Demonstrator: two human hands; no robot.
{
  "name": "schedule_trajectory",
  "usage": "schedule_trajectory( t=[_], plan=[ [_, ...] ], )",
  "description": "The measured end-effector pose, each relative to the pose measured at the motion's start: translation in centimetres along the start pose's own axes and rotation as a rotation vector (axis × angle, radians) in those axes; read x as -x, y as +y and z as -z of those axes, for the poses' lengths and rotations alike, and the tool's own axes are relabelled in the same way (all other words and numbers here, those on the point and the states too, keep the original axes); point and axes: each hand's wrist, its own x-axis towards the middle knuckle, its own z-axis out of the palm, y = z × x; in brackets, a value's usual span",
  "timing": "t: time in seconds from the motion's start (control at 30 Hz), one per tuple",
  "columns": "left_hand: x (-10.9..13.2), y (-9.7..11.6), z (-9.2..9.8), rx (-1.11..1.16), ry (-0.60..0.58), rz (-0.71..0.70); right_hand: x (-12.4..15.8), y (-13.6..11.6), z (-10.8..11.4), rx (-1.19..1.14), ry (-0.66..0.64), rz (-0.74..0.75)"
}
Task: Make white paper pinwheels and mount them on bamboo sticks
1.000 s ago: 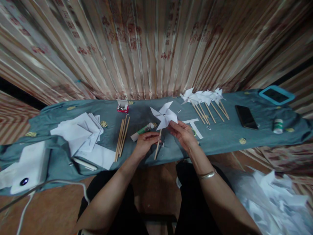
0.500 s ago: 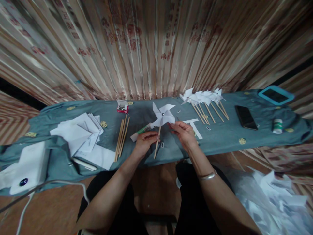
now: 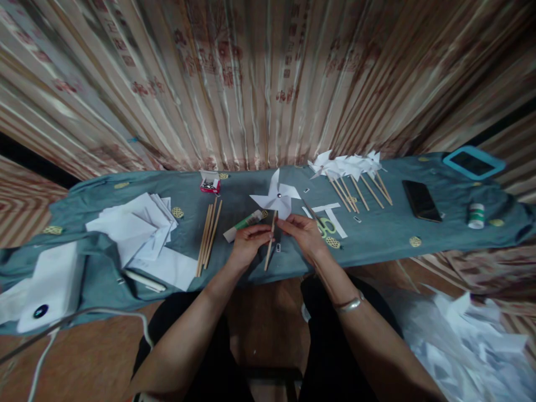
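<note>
A white paper pinwheel (image 3: 280,196) with a shiny pin at its centre stands tilted in front of me on a wooden stick. My left hand (image 3: 249,243) is closed, pinching that stick between thumb and fingers. The closed fingertips of my right hand (image 3: 300,235) are at the lowest blade, close to the stick; the exact contact is hard to see. Beside my left hand lies a green and white glue stick (image 3: 244,224). Green-handled scissors (image 3: 325,226) and white paper strips (image 3: 335,218) rest just beyond my right hand.
Several wooden sticks (image 3: 208,237), a red box of pins (image 3: 210,183) and stacked white paper (image 3: 125,223) lie leftward. Pinwheels (image 3: 345,167) lie at the back right, near a black phone (image 3: 421,201). A white device (image 3: 52,285) with a cable sits far left.
The pinwheel's blades have turned on the pin. My right hand has moved left from the right blade to the lowest one, uncovering the scissors. My left hand has stayed on the stick.
</note>
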Motion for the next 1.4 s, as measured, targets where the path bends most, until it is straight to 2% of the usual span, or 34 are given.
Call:
schedule_trajectory(
  t=[0.1, 0.2, 0.3, 0.37, 0.53, 0.8, 1.1, 1.27, 1.4],
  plan=[
    [-0.1, 0.0, 0.1, 0.007, 0.004, 0.002, -0.1, -0.3, 0.8, 0.11, 0.055, 0.067],
    [-0.1, 0.0, 0.0, 0.006, 0.009, 0.005, -0.6, -0.6, 2.4, 0.214, 0.216, 0.152],
    [0.0, 0.1, -0.1, 0.013, -0.001, 0.023, -1.3, -0.8, 4.3, 0.2, 0.392, 0.246],
    [0.1, 0.0, -0.1, 0.018, -0.015, 0.049, -1.9, -0.8, 5.0, 0.168, 0.427, 0.294],
    [0.3, -0.1, -0.2, -0.002, -0.066, 0.085, -2.5, -0.8, 4.8, 0.07, 0.352, 0.239],
    [0.2, -0.1, -0.1, -0.015, -0.031, 0.054, -1.9, -0.7, 3.5, -0.105, 0.273, 0.138],
    [0.3, 0.2, -0.2, -0.019, -0.044, 0.051, -1.5, -1.4, 3.6, -0.141, 0.301, 0.084],
    [0.3, 0.2, -0.1, -0.037, -0.058, 0.056, -1.1, -2.2, 3.6, -0.252, 0.207, 0.017],
    [0.5, 0.1, -0.1, -0.062, -0.114, 0.081, -1.0, -2.4, 3.9, -0.293, 0.142, -0.007]
  ],
)
